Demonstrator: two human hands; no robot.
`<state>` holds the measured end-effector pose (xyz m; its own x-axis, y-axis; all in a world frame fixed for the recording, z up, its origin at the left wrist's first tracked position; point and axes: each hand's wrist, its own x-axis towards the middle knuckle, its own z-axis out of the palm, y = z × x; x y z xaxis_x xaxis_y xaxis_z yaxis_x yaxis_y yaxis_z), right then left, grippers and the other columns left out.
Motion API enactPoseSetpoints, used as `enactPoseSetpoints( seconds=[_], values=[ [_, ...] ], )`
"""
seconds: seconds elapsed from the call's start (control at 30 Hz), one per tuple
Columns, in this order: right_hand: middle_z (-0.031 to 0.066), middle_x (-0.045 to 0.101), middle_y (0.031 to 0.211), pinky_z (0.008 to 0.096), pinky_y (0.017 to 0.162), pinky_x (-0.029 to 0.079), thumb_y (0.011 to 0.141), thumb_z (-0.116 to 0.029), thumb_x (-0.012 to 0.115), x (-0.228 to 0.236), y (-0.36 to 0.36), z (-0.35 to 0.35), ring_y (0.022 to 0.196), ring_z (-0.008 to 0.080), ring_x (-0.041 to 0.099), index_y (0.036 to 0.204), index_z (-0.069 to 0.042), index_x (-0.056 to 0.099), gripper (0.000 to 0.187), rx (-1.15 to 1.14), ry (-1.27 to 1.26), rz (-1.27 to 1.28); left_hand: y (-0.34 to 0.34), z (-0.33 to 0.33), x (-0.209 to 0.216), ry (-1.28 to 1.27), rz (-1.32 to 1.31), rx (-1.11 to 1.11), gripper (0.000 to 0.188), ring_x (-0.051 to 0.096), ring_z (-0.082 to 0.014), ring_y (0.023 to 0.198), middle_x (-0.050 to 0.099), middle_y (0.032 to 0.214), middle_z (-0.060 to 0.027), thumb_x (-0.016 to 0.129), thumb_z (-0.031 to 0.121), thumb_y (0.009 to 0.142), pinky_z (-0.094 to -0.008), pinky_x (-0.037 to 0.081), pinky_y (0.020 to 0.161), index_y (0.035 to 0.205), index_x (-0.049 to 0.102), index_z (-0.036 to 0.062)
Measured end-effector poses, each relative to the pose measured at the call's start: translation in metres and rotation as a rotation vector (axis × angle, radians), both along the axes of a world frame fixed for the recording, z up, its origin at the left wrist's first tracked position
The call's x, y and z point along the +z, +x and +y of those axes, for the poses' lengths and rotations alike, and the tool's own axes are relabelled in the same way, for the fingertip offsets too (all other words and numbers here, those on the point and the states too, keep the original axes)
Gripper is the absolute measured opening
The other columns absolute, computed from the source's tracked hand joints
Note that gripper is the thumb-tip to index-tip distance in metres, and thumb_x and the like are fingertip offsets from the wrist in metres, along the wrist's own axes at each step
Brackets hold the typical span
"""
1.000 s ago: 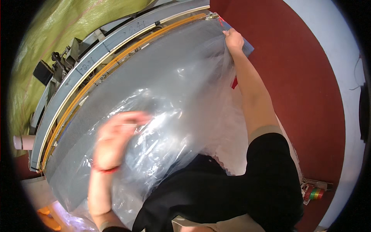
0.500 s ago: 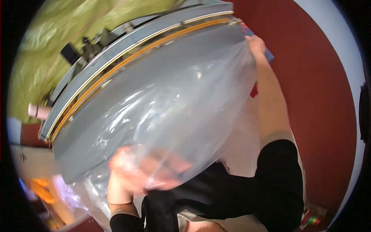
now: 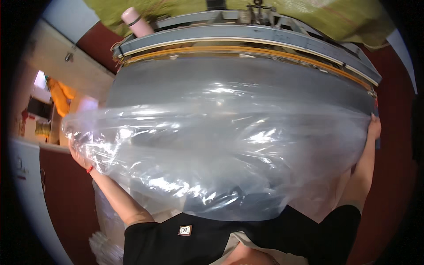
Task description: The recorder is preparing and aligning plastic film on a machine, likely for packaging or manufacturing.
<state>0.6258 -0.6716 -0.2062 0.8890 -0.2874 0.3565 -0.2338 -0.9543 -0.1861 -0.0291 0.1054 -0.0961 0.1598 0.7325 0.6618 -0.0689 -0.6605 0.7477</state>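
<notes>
My clear plastic bag (image 3: 229, 150) glossy; grey tabletop (image 3: 247, 73), orange strip (image 3: 247, 49); pink bottle (image 3: 134, 20); black sleeves (image 3: 159, 238).

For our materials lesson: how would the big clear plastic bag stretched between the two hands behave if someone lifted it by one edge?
The clear plastic bag is creased and billowing, so it would probably flop and sag. It looks thin, likely light. Its glossy film may slip where the left hand and right hand grip it.

Both hands stretch a clear plastic bag (image 3: 229, 150) wide: left hand (image 3: 78, 155) and right hand (image 3: 374, 128) grip its ends.
</notes>
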Motion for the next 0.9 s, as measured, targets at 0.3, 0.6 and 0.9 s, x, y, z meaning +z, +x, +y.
enactPoseSetpoints(
  seconds=[0.3,0.6,0.9],
  values=[
    [0.0147,0.056,0.100,0.0439,0.073,0.040,0.082,-0.051,0.038,0.004,-0.002,0.001,0.093,0.0355,0.051,0.100,-0.011,0.054,0.047,-0.040,0.037,0.031,0.151,-0.046,0.119,1.007,0.596,0.496,0.032,0.051,-0.0292,0.094,0.055,0.102,-0.0118,0.049,-0.002,0.074,-0.0339,0.038,0.085,0.105,0.054,0.0058],
    [0.0159,0.056,0.100,0.0419,0.074,0.040,0.084,-0.048,0.037,-0.005,0.005,0.009,0.093,0.0367,0.051,0.099,-0.006,0.054,0.047,0.078,0.060,-0.020,0.128,-0.011,-0.038,0.178,1.523,0.007,0.044,0.053,-0.0342,0.091,0.053,0.106,-0.0177,0.051,0.024,0.079,-0.0390,0.044,0.077,0.116,0.042,0.0038],
    [0.0160,0.058,0.095,0.0383,0.074,0.040,0.084,-0.046,0.042,-0.006,0.006,-0.005,0.088,0.0329,0.054,0.095,-0.002,0.054,0.046,0.098,0.146,-0.070,0.188,-0.051,-0.052,0.693,1.072,-0.303,0.029,0.051,-0.0283,0.091,0.055,0.107,-0.0125,0.056,0.015,0.077,-0.0337,0.045,0.076,0.101,0.055,0.0000]
  ],
)
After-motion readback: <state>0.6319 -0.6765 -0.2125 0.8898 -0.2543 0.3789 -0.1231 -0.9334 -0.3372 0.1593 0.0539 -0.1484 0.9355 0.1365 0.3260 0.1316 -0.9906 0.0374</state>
